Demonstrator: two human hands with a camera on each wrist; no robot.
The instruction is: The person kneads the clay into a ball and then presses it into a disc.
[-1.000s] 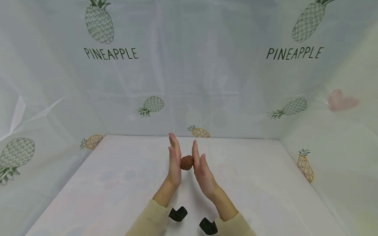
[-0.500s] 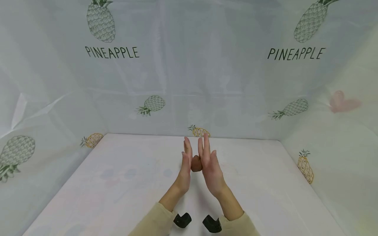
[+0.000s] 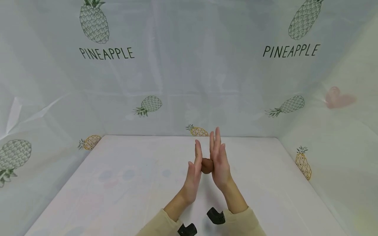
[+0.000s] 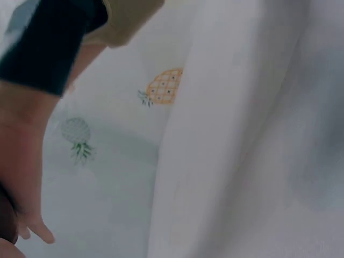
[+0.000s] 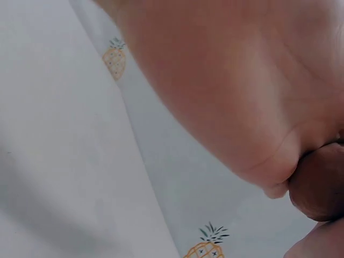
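Observation:
A small brown ball [image 3: 207,166], which looks like modelling clay, is pressed between two flat palms above the table. My left hand [image 3: 193,178] touches it from the left with straight fingers pointing forward. On the other side my right hand [image 3: 220,165] lies against it, also straight-fingered, its fingertips reaching farther forward than the left ones. In the right wrist view the ball [image 5: 318,185] sits against a palm, partly cut off by the frame edge. Only a dark sliver of the ball [image 4: 6,220] shows in the left wrist view.
A white table [image 3: 133,183] lies beneath the hands. Pale sheeting [image 3: 189,72] printed with pineapples rises behind it and along both sides. Black elbow-shaped pieces [image 3: 216,216] stick out at both cream sleeves.
Both hands and the ball have shifted to the right. My right hand has slid forward while the left drew back against it, with the ball staying between the palms.

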